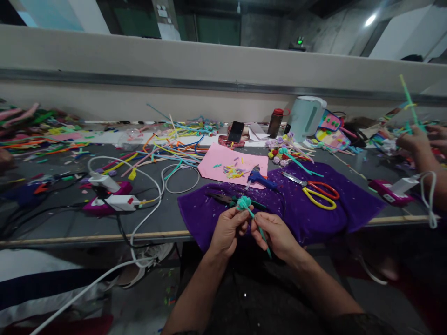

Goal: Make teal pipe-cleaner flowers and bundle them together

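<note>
The two hands are in front of the body, above the near edge of the purple cloth point(352, 200). The left hand point(226, 228) pinches narrowly, with thumb and fingers just under the round head of a teal fuzzy flower point(244, 202). The right hand point(274, 230) holds its green stem point(263, 237) between thumb and fingers, lower down, and the free end comes out below. So the flower is between both hands, head up, with the stem slanting down to the right.

In my judgement, the left pinch should be firm at the neck but light on the loops, because a soft fuzzy head can easily become flat. The right fingers do better close to the join, so that a turn goes into the joint and does not bend the stem.

Behind the head lie dark pliers point(220, 197), partly hidden; some space from them would be wise. Farther on is the blue glue gun point(257, 177), which I would treat as hot, with the scissors point(307, 184) to its right. Beyond, the pink sheet point(213, 160) carries small cut pieces point(234, 172), which could stick to any fresh glue.
</note>
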Demonstrator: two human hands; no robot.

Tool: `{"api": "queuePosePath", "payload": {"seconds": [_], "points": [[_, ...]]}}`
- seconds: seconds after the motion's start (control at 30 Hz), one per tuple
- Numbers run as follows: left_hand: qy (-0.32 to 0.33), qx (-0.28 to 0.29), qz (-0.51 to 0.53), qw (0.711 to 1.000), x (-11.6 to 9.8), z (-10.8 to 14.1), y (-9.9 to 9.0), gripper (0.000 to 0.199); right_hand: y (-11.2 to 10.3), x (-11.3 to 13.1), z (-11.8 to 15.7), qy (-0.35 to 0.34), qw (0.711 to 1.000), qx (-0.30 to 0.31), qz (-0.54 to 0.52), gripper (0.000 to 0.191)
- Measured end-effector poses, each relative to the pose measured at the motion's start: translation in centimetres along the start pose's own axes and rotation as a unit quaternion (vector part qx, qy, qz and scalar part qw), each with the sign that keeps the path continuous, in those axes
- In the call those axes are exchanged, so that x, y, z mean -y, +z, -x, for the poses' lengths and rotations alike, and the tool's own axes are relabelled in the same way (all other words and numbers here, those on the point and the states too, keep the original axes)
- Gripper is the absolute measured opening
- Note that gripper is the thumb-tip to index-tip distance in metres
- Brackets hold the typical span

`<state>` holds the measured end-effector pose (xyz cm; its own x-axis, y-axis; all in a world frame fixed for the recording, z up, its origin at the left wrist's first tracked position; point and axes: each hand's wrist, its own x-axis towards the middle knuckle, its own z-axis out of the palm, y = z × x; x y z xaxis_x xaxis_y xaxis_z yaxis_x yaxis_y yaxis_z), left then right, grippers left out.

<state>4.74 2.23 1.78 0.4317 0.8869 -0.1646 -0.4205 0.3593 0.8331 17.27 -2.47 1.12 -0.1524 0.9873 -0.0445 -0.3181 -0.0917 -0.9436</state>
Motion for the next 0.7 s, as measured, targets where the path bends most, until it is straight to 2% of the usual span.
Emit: {"api": "queuePosePath", "payload": {"seconds": [0.23, 0.5, 0.7], "points": [[0.003, 0.000, 0.016, 1.000, 0.4, -0.2, -0.2, 0.023, 0.4, -0.2, -0.1, 0.017, 0.999, 0.015, -0.029, 0.031], [0.036, -0.006, 0.023, 0.999, 0.4, 0.0, -0.1, 0.019, 0.8, -0.8, 0.0, 0.003, 1.000, -0.004, 0.015, 0.031], [0.035, -0.009, 0.004, 0.999, 0.5, 0.1, -0.2, 0.019, 1.0, -0.7, 0.2, -0.020, 0.998, -0.016, 0.058, 0.032]]}}
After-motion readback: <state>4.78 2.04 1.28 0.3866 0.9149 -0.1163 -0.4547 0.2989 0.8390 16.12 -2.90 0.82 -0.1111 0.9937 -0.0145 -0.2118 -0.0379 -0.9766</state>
